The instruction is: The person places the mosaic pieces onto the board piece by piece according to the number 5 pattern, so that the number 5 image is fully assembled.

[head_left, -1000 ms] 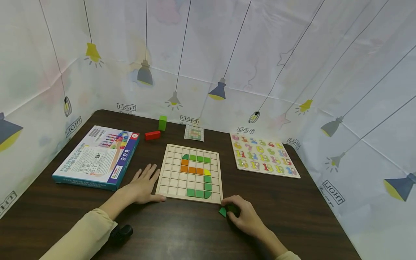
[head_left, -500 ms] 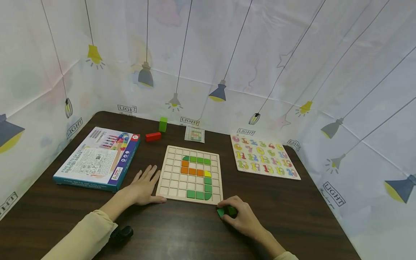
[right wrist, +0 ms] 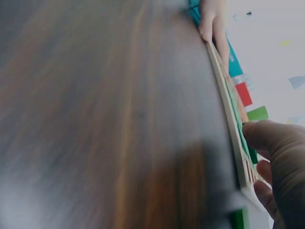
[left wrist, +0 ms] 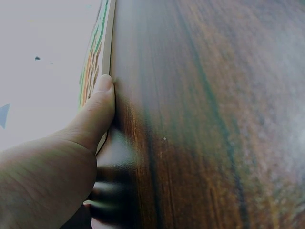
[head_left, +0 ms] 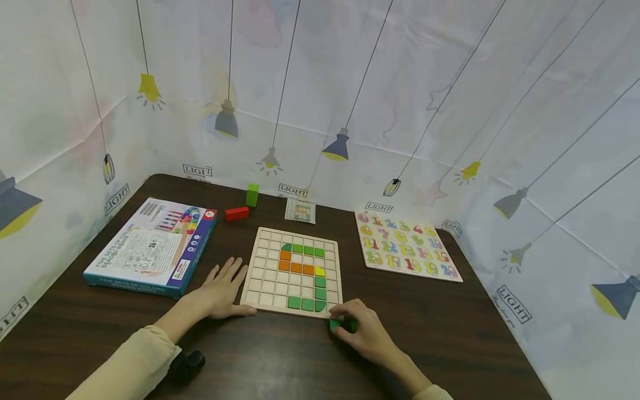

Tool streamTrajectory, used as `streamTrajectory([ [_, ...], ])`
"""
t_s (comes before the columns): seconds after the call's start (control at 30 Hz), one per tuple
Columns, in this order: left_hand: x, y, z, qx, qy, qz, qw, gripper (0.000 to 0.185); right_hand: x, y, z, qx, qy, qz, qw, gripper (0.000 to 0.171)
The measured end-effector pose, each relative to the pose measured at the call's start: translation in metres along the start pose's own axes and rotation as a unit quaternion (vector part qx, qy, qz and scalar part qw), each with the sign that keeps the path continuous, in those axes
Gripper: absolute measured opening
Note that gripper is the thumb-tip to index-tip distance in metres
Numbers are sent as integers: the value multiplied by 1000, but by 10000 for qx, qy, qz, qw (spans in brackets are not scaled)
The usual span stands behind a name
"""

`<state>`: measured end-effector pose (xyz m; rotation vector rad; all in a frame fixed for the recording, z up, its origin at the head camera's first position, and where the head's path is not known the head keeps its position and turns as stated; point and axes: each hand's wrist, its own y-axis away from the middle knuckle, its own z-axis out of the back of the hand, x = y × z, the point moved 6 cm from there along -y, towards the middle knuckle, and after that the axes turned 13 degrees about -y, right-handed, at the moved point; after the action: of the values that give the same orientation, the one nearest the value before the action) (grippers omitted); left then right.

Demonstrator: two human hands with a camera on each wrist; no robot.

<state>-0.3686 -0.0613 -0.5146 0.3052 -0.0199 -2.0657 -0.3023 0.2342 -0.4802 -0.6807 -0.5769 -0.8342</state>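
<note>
head view: my right hand (head_left: 367,333) pinches a green piece (head_left: 336,325) on the table (head_left: 450,333), now nearer the grid board (head_left: 260,266)'s near edge than a second ago. my left hand (head_left: 220,289) stays flat, fingers spread, thumb against the board.

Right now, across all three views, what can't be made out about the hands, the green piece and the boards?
- Green piece: head view, mostly covered by the right hand; shape unclear.
- Right wrist view: motion blur smears the table; the grid board shows edge-on only.
- Left wrist view: only the left hand thumb shows; the fingers are out of frame.
- Number puzzle: some digits too small to read.
- Box print: too small.
</note>
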Motion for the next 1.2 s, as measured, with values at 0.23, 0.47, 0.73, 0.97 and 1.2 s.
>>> streamTrajectory([
  [0.23, -5, 5, 7, 86, -48, -33, 9999, 110, 11, -23, -12, -157, -127, 479, 9986, 31],
  [0.47, -8, 8, 12, 139, -91, -22, 9999, 107, 16, -43, -23, -442, -44, 629, 9970, 33],
  [0.73, 0, 0, 0, 10, -49, -40, 10000, 113, 19, -52, -34, -567, -69, 718, 9958, 35],
  [0.97, -1, 2, 2, 31, -79, -41, 10000, 112, 19, -56, -42, -584, 10, 686, 9959, 34],
  [1.2, -7, 7, 12, 124, -96, -18, 9999, 104, 25, -66, -56, -495, 117, 728, 9960, 33],
])
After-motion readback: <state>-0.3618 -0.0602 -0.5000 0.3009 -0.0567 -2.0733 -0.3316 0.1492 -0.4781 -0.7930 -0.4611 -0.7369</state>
